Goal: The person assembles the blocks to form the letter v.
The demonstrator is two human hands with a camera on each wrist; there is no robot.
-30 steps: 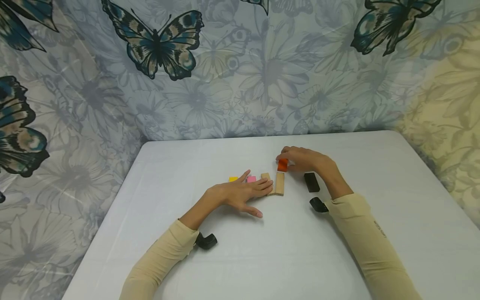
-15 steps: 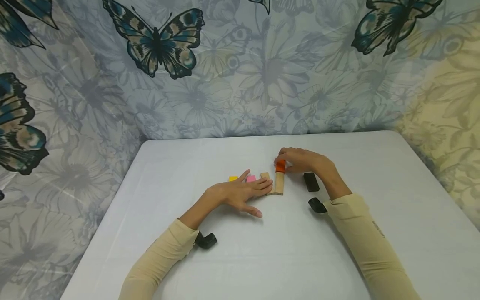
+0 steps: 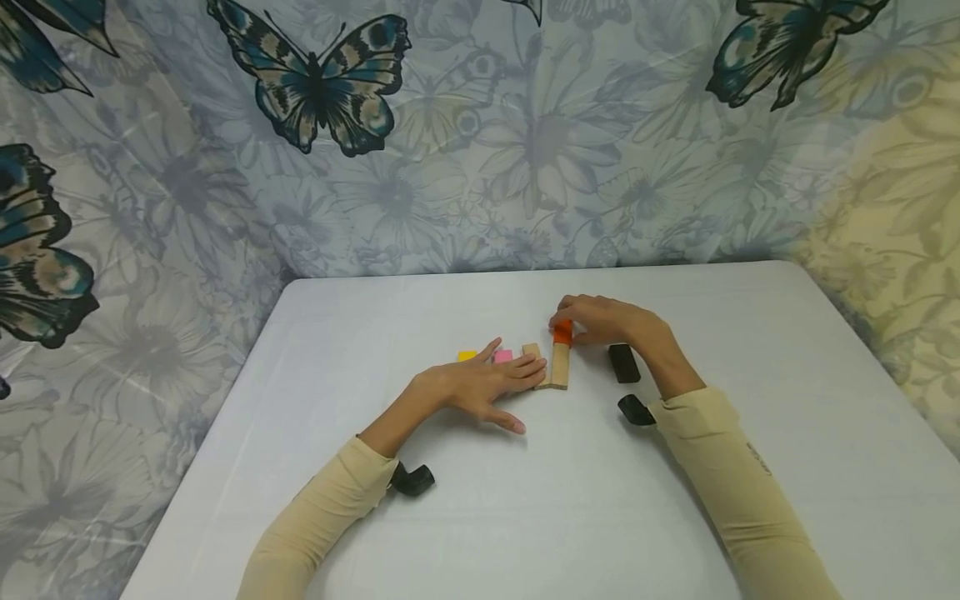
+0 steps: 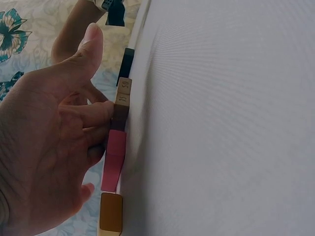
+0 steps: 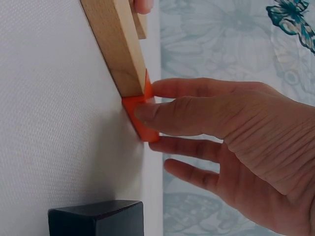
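In the head view my right hand (image 3: 600,319) pinches an orange block (image 3: 562,333) at the far end of a wooden block (image 3: 560,367). The right wrist view shows the thumb on the near face of the orange block (image 5: 143,130), whose end meets the end of the plain wooden block (image 5: 115,46). My left hand (image 3: 480,387) is spread, palm down, with straight fingertips resting on a second wooden block (image 3: 531,350). Numbers are printed on the ends of the wooden blocks (image 4: 123,93). Beneath that hand, a pink block (image 4: 114,160) and a yellow block (image 4: 111,211) are partly hidden.
A black block (image 3: 624,363) lies right of the wooden ones, below my right wrist. All blocks are on a white table (image 3: 480,533). A butterfly-patterned cloth (image 3: 450,167) hangs behind it. A black wrist device (image 3: 412,481) sits at the left cuff.
My right hand has shifted the orange block slightly toward me and left, until it meets the wooden block's far end. The left hand has stayed in place.
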